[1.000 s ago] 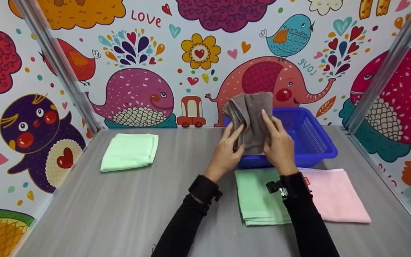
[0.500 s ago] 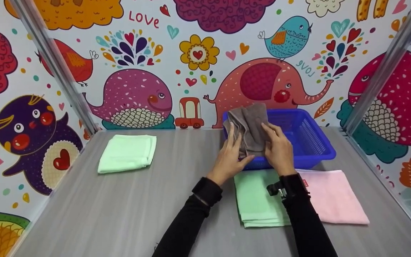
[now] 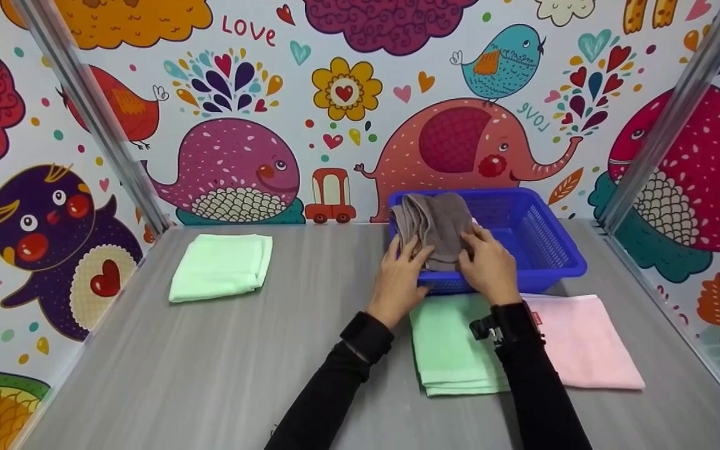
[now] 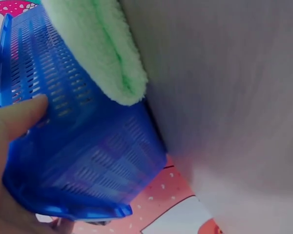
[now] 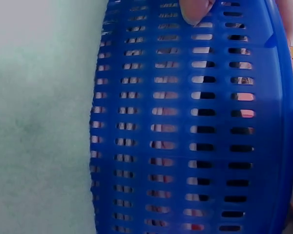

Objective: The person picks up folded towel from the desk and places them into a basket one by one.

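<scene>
Four towels in play, one of them in hand. Far left on the desk (image 3: pixel 210 375): light green towel (image 3: pixel 221 274), folded, lying alone and untouched. Centre: left hand (image 3: pixel 397 279) and right hand (image 3: pixel 490 265) both on the grey towel (image 3: pixel 433 226), holding it bunched over the front left corner of the blue basket (image 3: pixel 541 237). Left grip: fingers curled round the towel's near edge; right grip likewise pinching the cloth from the right side. Wrist views show only basket wall and a fingertip, so exact finger placement is unclear. Towel looks partly inside the basket, lower part past the rim, not yet released. Basket otherwise looks empty, though its floor is mostly hidden. Just in front of the basket: second green towel (image 3: pixel 447 344), then pink towel (image 3: pixel 585 344) touching its right side, both folded flat. My read: first item going in, three left out.
</scene>
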Available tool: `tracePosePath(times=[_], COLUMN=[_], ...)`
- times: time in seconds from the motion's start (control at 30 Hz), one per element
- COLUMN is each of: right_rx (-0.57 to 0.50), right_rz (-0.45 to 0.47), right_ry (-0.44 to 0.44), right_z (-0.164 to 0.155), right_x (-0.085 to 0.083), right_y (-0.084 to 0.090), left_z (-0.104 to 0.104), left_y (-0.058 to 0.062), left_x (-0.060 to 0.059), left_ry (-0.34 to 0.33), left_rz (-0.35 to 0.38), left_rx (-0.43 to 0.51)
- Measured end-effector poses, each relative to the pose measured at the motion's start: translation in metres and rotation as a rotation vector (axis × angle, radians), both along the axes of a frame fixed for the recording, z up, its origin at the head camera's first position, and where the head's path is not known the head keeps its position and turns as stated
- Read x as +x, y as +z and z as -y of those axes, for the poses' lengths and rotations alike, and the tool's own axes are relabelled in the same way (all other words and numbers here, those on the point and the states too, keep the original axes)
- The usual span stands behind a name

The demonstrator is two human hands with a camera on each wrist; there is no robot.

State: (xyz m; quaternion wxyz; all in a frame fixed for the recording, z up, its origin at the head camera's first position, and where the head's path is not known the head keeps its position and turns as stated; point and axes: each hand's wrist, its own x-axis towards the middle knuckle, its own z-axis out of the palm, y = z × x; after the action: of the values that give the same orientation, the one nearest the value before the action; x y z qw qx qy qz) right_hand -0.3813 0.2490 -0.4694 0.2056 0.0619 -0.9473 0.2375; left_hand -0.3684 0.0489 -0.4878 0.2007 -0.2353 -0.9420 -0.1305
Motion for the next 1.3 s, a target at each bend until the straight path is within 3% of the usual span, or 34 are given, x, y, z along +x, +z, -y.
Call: tracePosePath(times=[0.23, 0.47, 0.73, 1.0, 1.2, 1.3], right_rx=[0.144, 0.213, 0.208, 0.212, 0.173, 0.158], right_rz=[0.138, 0.217, 0.212, 0.179, 0.137, 0.126], right_ry=[-0.038, -0.053, -0.059, -0.066, -0.075, -0.082], right_z=[-0.001, -0.001, 0.000, -0.001, 0.002, 0.002], right_x=[0.005, 0.008, 0.009, 0.007, 0.007, 0.007], right_y=[0.004, 0.008, 0.006, 0.005, 0.004, 0.004], left_z=[0.000, -0.001, -0.001, 0.001, 0.013, 0.024], left_y=[0.000, 0.001, 0.001, -0.001, 0.004, 0.011], left_x=[-0.001, -0.003, -0.003, -0.004, -0.006, -0.010], left_ry=[0.022, 0.012, 0.014, -0.016, -0.113, -0.205], left_rz=[-0.019, -0.032, -0.053, -0.055, 0.059, 0.151], left_rx=[-0.037, -0.067, -0.095, -0.058, -0.018, 0.074])
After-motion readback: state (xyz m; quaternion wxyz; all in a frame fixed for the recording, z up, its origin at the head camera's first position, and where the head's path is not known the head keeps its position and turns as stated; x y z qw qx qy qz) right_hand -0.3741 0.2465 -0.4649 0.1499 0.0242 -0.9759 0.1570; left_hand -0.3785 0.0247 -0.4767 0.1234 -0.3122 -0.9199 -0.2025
